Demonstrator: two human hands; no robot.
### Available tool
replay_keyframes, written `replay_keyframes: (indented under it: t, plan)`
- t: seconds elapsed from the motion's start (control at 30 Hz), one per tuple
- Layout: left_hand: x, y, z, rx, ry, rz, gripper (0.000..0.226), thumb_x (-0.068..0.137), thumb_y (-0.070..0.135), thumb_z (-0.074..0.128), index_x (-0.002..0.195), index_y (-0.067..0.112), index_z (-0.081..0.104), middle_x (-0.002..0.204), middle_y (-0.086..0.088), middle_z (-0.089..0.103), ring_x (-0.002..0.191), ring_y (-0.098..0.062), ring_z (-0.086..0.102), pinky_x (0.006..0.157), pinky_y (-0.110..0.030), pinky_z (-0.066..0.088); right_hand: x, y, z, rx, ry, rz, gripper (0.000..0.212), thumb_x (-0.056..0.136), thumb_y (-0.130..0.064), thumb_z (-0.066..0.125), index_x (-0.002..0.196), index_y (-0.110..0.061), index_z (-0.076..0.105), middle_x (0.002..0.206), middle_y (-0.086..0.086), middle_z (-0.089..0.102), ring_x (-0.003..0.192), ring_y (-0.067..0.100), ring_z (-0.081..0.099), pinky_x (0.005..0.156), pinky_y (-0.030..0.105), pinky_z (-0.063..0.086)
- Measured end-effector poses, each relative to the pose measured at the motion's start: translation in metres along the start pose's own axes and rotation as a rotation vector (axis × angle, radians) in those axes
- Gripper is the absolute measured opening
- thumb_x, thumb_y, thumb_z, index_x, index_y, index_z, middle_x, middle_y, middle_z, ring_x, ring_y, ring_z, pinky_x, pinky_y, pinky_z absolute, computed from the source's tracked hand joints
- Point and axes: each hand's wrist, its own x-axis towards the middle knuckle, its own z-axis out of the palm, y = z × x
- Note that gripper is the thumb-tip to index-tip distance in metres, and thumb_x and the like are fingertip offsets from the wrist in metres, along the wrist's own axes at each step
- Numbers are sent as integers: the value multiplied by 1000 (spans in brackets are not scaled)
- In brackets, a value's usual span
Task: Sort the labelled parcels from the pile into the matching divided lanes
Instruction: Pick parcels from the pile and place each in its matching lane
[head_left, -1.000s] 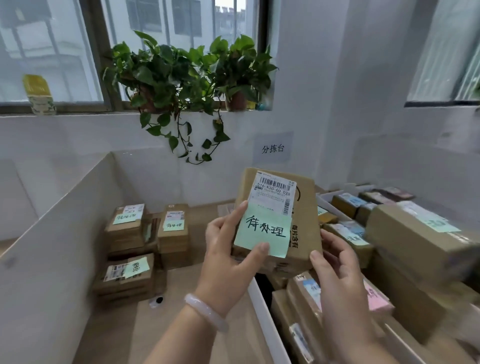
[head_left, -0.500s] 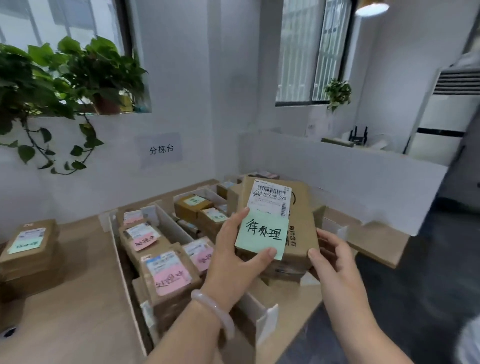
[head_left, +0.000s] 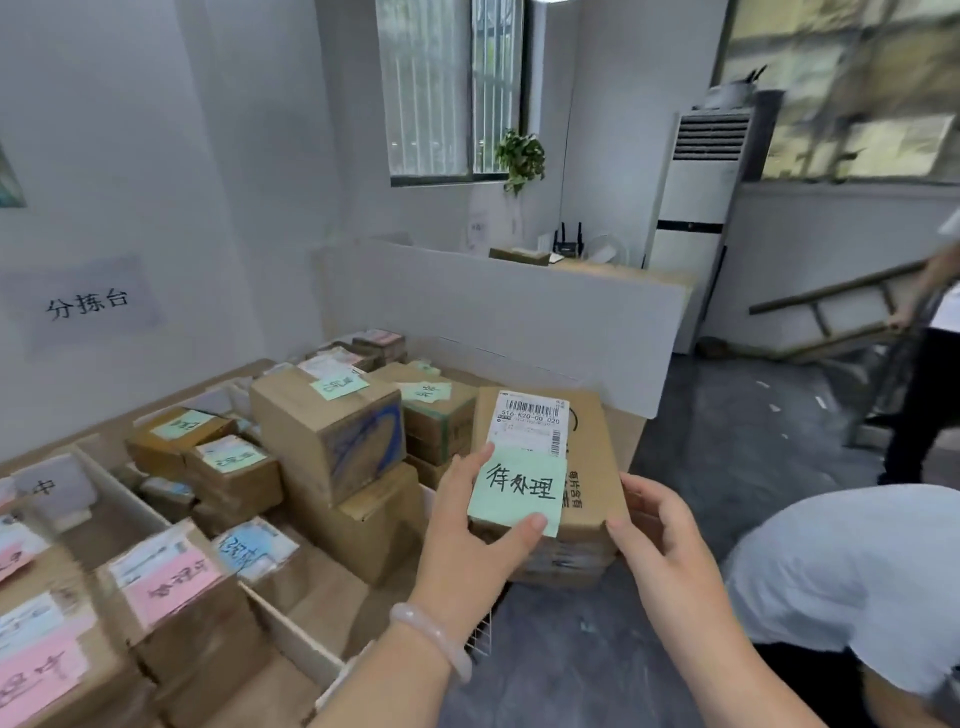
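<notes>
Both hands on one parcel (head_left: 587, 457), held up off the table (head_left: 332, 592) at its right end, partly out over the floor.

Left hand (head_left: 467, 535): wrapped round the left edge, thumb pressed on the lower corner of the green note (head_left: 519, 488). Right hand (head_left: 660, 530): fingers curled round the right side, thumb at the near corner. Neither hand is free.

Risks I see:
- The note looks loosely stuck, below the barcode label (head_left: 532, 415). If my thumb slides on release, it peels or creases and the parcel loses its sort tag.
- The green-noted boxes (head_left: 426, 395) sit just left of the parcel, beside a tall box (head_left: 327, 431) stacked on another. A nudge while setting down could topple that stack across a white divider (head_left: 291, 618) into the lane of pink-noted parcels (head_left: 166, 582).
- The writing on the other green notes is blurred. I can't confirm it matches mine, so a colour-only match could misfile.
- A person in a grey shirt (head_left: 857, 561) is bent over just beside my right hand. A bump there, with the parcel past the table end, means a drop to the floor.
</notes>
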Motion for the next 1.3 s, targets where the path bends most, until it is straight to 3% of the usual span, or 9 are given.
replay_keyframes:
  t: [0.07,0.23,0.37,0.57,0.73,0.83,0.97,1.17,1.3]
  plan:
    - [21,-11,14,-17,-21,-12,66,77,26,82,127,53,48,137,16,49,133,-4,41,111,-32,41,23,11,-3,-22,7,5,32,90,-17,65,113,-39,61,117,-13,63,105,-3,60,86,25,50]
    - [85,-42,34,-112,-53,-70,66,76,17,82,126,45,50,129,15,57,118,-2,55,83,-20,55,90,30,3,-101,9,2,30,91,-18,64,115,-36,60,117,-16,64,104,-7,59,79,12,47]
    - [140,-63,48,-132,-37,-74,64,76,14,82,123,43,51,127,15,57,117,-1,56,78,-15,54,147,42,12,-177,9,23,32,92,-26,63,119,-41,57,122,-18,60,108,-8,57,84,17,45]
    - [208,-96,71,-143,-59,-89,63,76,20,83,121,49,50,128,17,57,118,-2,55,79,-10,50,217,62,17,-254,28,52,34,92,-25,62,122,-40,56,124,-16,58,103,-15,55,71,5,46]
    - [246,-124,89,-134,-26,-100,65,70,36,85,120,57,50,130,16,57,121,-1,53,99,-34,51,264,86,17,-301,1,90,34,92,-31,61,123,-42,53,127,-17,55,109,-9,54,75,12,43]
    - [271,-137,100,-95,32,-97,69,60,54,80,121,59,48,131,17,55,124,-1,51,104,-37,47,298,99,20,-284,-39,98,35,92,-31,61,124,-43,53,126,-17,55,109,-8,53,78,15,45]
    - [306,-152,118,-80,95,-135,70,62,53,81,122,61,46,133,17,52,124,-1,49,103,-33,48,355,118,19,-232,-133,119,33,93,-30,61,121,-44,53,124,-19,55,110,-6,53,76,18,47]
    - [370,-174,167,-77,245,-230,73,55,58,82,119,64,47,138,10,49,123,-19,55,89,-40,57,461,150,7,-189,-326,107,31,92,-30,61,113,-51,53,119,-26,55,110,-8,53,81,19,46]
    - [409,-182,193,-63,371,-252,72,52,60,83,116,64,50,140,6,49,124,-21,55,94,-43,55,521,164,2,-196,-437,80,33,92,-30,61,116,-51,52,120,-27,54,105,-14,52,82,18,45]
